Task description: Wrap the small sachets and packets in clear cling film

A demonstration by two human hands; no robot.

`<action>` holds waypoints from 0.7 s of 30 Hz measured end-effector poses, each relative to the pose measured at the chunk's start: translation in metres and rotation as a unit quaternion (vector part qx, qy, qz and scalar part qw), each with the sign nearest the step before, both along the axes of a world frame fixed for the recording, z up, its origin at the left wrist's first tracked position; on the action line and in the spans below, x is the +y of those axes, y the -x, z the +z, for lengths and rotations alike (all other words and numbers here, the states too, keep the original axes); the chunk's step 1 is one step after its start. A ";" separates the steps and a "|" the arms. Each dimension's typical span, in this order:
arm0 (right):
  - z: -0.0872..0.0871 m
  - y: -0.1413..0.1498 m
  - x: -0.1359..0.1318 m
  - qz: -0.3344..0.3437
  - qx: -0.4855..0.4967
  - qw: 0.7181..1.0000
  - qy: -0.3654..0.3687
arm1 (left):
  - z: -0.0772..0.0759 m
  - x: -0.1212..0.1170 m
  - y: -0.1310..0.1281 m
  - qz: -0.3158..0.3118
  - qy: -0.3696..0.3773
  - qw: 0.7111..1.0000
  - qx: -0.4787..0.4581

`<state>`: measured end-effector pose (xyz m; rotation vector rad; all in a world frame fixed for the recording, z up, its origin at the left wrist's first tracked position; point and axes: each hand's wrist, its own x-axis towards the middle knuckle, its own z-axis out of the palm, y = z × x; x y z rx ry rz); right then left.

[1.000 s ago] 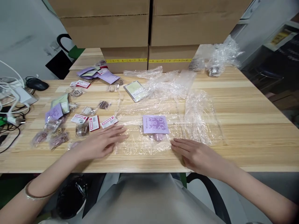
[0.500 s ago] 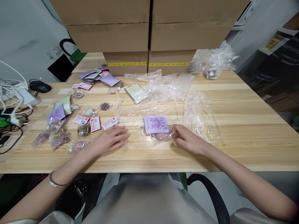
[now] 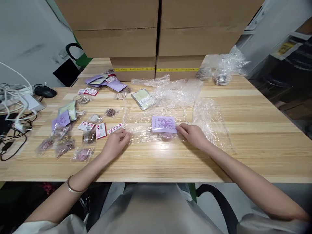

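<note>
A flat purple packet [image 3: 164, 124] with a printed pattern lies on top of a small pink item [image 3: 166, 136] in clear film. Under both, a clear plastic wrap [image 3: 140, 131] is spread on the table. My right hand [image 3: 192, 134] is closed, thumb and fingertips pinching the packet's right edge; whether film is caught there too is hard to see. At the wrap's left front corner, my left hand [image 3: 116, 141] is curled in a pinch on the plastic. Red-and-white label cards [image 3: 100, 130] lie just beyond its knuckles.
Small bagged items [image 3: 83, 154] and more packets [image 3: 60, 120] cover the left of the table. A green packet [image 3: 142, 98] and crumpled plastic [image 3: 175, 92] lie farther back. Cardboard boxes [image 3: 117, 42] rise behind; cables [image 3: 17, 104] and a mouse [image 3: 45, 91] are far left.
My left hand has gone from flat, spread fingers to a pinch on the wrap. The purple packet, the pink item and my right hand have shifted slightly away from me.
</note>
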<state>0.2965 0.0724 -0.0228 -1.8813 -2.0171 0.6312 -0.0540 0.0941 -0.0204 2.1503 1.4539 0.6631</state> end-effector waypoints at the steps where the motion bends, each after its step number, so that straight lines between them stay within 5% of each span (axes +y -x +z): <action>1: 0.000 0.000 0.001 0.001 -0.017 1.000 0.004 | 0.000 0.001 0.000 -0.006 -0.002 1.000 0.014; 8: 0.013 0.006 0.002 -0.035 -0.058 0.997 0.043 | -0.002 -0.005 -0.016 0.006 -0.132 0.961 0.242; 11: 0.021 0.005 0.016 -0.036 -0.039 0.998 0.017 | 0.003 -0.010 -0.029 0.016 -0.211 0.941 0.263; 17: 0.011 0.012 0.059 0.069 0.015 0.997 0.001 | 0.007 -0.012 -0.062 -0.291 -0.240 0.911 0.169; 21: 0.011 0.019 0.074 0.070 -0.016 0.996 0.057 | -0.006 -0.012 -0.076 -0.364 -0.217 0.887 0.185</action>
